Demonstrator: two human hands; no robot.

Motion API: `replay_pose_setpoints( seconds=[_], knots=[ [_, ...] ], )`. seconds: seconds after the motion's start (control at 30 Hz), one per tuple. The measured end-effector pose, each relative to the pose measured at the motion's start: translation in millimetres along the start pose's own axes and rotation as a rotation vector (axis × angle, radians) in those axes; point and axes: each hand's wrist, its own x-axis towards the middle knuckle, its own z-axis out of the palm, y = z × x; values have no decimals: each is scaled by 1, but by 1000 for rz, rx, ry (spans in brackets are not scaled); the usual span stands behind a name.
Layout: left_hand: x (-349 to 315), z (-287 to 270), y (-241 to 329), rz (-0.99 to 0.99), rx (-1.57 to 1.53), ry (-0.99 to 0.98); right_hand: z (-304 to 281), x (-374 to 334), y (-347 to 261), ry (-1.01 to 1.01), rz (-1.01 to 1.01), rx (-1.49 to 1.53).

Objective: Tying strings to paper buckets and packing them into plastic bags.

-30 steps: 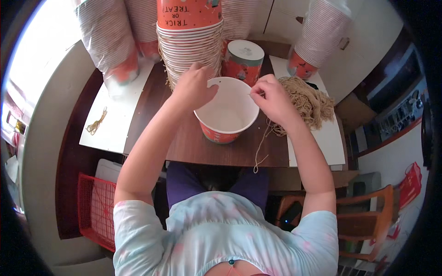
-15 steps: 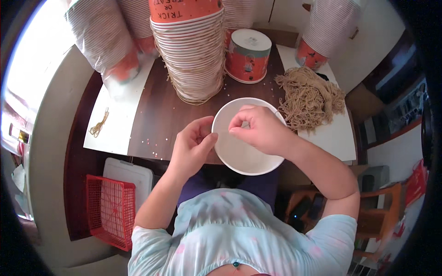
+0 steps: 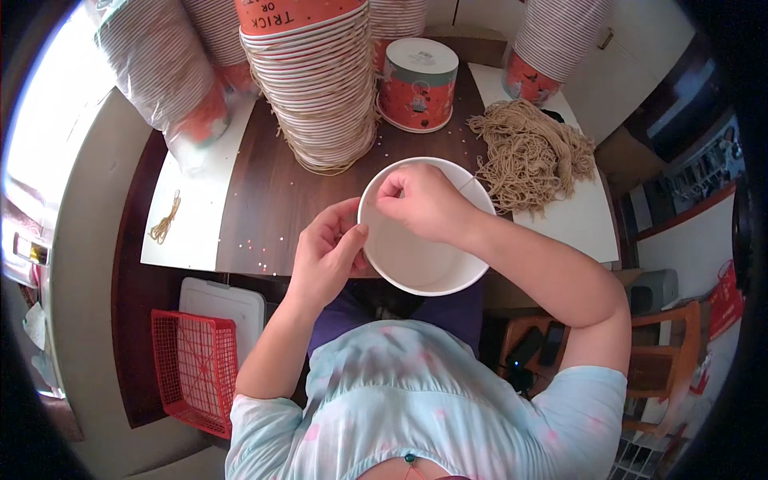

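Observation:
A white paper bucket (image 3: 424, 268) sits tilted in front of me at the table's near edge, its open mouth toward me. My left hand (image 3: 326, 252) is closed at the left rim, thumb and curled fingers against the wall; some fingertips are hidden. Inside the mouth, my right hand (image 3: 428, 202) pinches near the inner left wall. A thin tan cord (image 3: 469, 183) crosses the right rim and runs in behind that hand; its end at my fingertips is too small to make out. To the right lies a tangled heap of tan cords (image 3: 532, 156).
A tall stack of nested buckets (image 3: 316, 104) with cord handles stands behind. Beside it an orange bucket (image 3: 418, 96) rests upside down. Plastic-wrapped stacks (image 3: 152, 64) line the back. A small cord bundle (image 3: 166, 220) lies left; a red basket (image 3: 194, 368) is below the table.
My right hand has moved left inside the bucket, closer to the left wall. More of the cord shows at the right rim. The whole view has shifted slightly.

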Motion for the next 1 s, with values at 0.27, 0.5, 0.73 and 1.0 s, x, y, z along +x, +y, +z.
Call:
replay_pose_setpoints(
  seconds=[0.27, 0.5, 0.73, 1.0],
  knots=[
    [0, 4, -2, 14, -20, -20, 4, 4, 0, 24, -1, -38],
    [13, -4, -1, 42, 108, -15, 3, 0, -7, -19, 27, -40],
    [23, -7, 4, 215, 378, 5, -1, -4, -8, -66, 7, -29],
    [27, -12, -19, 247, 276, 192, -30, -25, -20, -206, 116, -92]
  ],
)
